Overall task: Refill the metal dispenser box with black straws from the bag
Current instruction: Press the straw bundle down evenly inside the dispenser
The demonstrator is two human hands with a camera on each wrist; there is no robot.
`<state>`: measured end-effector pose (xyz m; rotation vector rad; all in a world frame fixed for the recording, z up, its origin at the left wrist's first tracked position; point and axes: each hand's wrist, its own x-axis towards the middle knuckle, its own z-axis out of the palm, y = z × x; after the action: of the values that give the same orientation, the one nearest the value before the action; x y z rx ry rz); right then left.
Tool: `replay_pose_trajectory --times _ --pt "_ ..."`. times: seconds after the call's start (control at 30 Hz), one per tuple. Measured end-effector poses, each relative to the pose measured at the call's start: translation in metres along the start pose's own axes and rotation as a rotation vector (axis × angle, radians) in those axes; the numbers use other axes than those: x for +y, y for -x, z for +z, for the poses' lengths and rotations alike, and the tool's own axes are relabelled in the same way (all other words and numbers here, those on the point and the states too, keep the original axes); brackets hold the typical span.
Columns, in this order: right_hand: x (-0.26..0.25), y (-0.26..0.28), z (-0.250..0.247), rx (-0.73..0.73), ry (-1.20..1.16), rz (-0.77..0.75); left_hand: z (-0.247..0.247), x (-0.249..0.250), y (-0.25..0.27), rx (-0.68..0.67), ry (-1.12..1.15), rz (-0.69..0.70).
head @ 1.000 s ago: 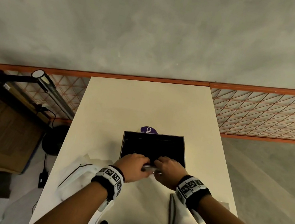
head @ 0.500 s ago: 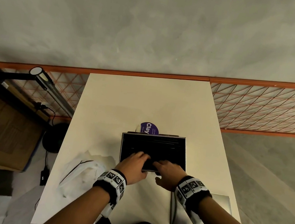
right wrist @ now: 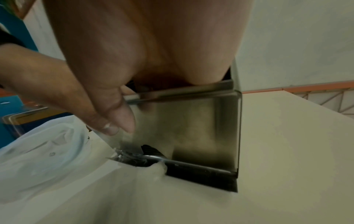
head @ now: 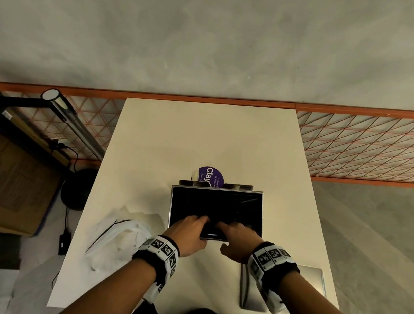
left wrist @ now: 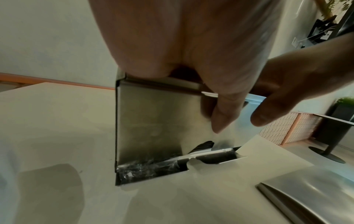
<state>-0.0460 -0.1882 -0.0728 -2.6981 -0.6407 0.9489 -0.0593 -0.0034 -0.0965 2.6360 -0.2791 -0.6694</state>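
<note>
Around the hands: a crumpled clear bag (head: 119,240) is lying just left of the left wrist; a flat metal lid (head: 311,283) is lying under and right of the right wrist; a purple round sticker (head: 210,174) is peeking out beyond the box, past the fingertips.
In the way: the near wall of the metal box (head: 215,211) is standing between both palms and the dark inside; the fingers are reaching over it.
Counts: one box, one bag, one lid, two hands; the black straws (left wrist: 203,146) are showing as a dark bundle in the slot at the box's foot, too packed to count.
Left hand (head: 187,235): fingers are dipping over the near rim into the box, thumb lying outside on the front wall; what the fingers are touching inside I cannot tell.
Right hand (head: 236,241): doing the same beside it, thumb (right wrist: 114,121) pointing down the front wall; fingertips hidden.
Box: standing on the white table (head: 203,135), directly ahead of both hands, top open.
Edges and room: bare tabletop is stretching beyond the box; the table's near edge is running under the forearms.
</note>
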Motion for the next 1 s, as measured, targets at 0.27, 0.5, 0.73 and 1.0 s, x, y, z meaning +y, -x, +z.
replay_pose_trajectory --times 0.27,0.5,0.73,1.0 --pt "-0.007 -0.006 -0.001 -0.085 0.088 0.041 -0.002 0.0 -0.001 -0.001 0.006 -0.028" --pt "-0.011 -0.006 -0.002 -0.064 0.032 0.014 -0.001 0.003 -0.003 -0.014 -0.025 -0.052" --pt "-0.021 -0.022 -0.004 -0.111 0.109 -0.011 -0.001 0.002 -0.002 0.008 0.035 -0.027" --pt "-0.012 -0.028 -0.003 -0.094 0.018 0.031 -0.004 0.003 -0.01 -0.067 -0.004 -0.113"
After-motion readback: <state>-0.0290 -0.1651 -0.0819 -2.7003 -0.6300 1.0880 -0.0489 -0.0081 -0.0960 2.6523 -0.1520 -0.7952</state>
